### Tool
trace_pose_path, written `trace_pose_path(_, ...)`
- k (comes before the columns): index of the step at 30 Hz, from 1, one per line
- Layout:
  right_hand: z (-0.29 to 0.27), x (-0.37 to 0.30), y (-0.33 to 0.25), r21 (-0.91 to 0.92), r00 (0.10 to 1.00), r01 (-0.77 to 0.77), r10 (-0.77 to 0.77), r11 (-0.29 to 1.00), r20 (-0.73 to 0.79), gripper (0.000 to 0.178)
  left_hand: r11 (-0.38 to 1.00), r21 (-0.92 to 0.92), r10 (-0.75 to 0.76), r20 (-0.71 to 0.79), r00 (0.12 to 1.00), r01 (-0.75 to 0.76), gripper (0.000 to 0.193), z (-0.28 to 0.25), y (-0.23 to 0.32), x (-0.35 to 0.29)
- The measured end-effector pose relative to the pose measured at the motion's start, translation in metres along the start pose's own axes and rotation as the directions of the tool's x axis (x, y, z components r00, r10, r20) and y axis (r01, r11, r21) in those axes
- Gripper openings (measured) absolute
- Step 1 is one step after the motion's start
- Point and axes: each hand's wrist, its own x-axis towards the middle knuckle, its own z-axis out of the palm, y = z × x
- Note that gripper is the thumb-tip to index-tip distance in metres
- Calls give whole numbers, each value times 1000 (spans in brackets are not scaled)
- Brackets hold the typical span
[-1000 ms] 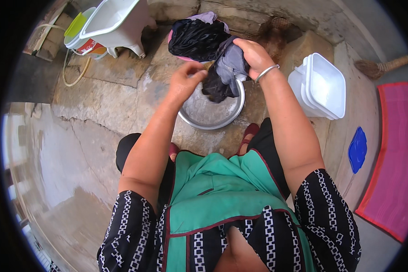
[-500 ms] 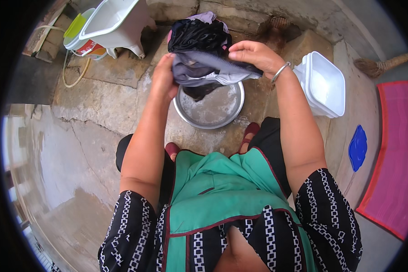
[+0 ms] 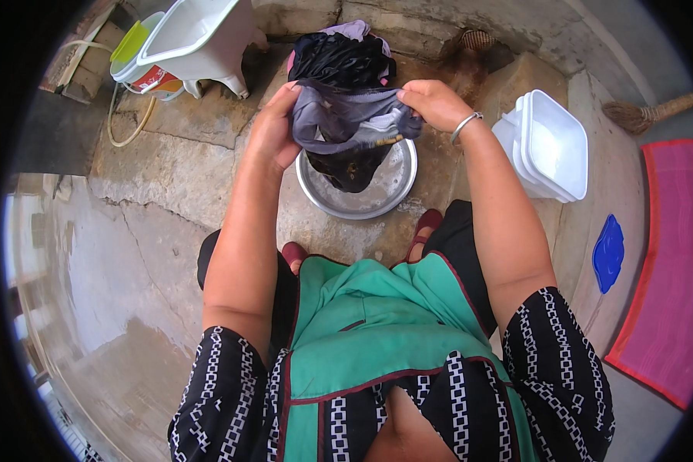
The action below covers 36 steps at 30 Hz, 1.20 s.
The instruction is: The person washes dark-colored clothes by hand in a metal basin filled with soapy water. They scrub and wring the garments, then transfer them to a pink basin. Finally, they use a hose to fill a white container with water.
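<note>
Both hands have their fingers gripping the grey and black garment [image 3: 323, 115]: the left hand [image 3: 276, 131] pinches its left end, thumb uppermost, and the right hand [image 3: 437, 106] pinches the right end. The grey band stretches between the fingers, and the black part hangs below them, over the metal basin [image 3: 356, 215]. To hold it well, both pinches should sit on the thick grey edge at level height, with even pull, so the band opens without twisting and drips fall into the basin.

Just beyond the fingers lies a heap of black and lilac clothes [image 3: 335, 58]. Right of the right fingers stands a white square bucket [image 3: 558, 150], its visible faces plain. Farther off to the right are a blue flat piece [image 3: 608, 254] and a broom [image 3: 647, 114].

As for writing, small gold-coloured marks on the black cloth below the fingers cannot be made out. Far to the left of the left fingers, beside a white tub [image 3: 242, 46], a round bucket carries a red label [image 3: 159, 80] with pale markings, too small to read.
</note>
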Motion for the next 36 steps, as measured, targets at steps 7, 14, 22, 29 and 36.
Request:
trace_pose_path(7,-4,-12,-26,656,974,-76,196,751,-111,30,986,166,21,-154,988,5,18,1,-8,5)
trace_pose_path(14,-10,-8,-26,939,982,134,-171,317,-82,23,952,305,30,-156,987,19,12,-7,-14,9)
trace_pose_path(22,15,-8,-69,969,905,158,-420,192,-64,45,830,525,-33,-293,956,189,12,-18,-70,11)
trace_pose_path(29,56,-11,-105,989,886,91,-464,115,-27,58,804,175,-507,-301,808,569,40,-36,-126,-3)
trace_pose_path(36,48,10,-35,503,999,41,-43,864,-8,44,807,-558,-201,44,979,191,51,-9,-105,-7)
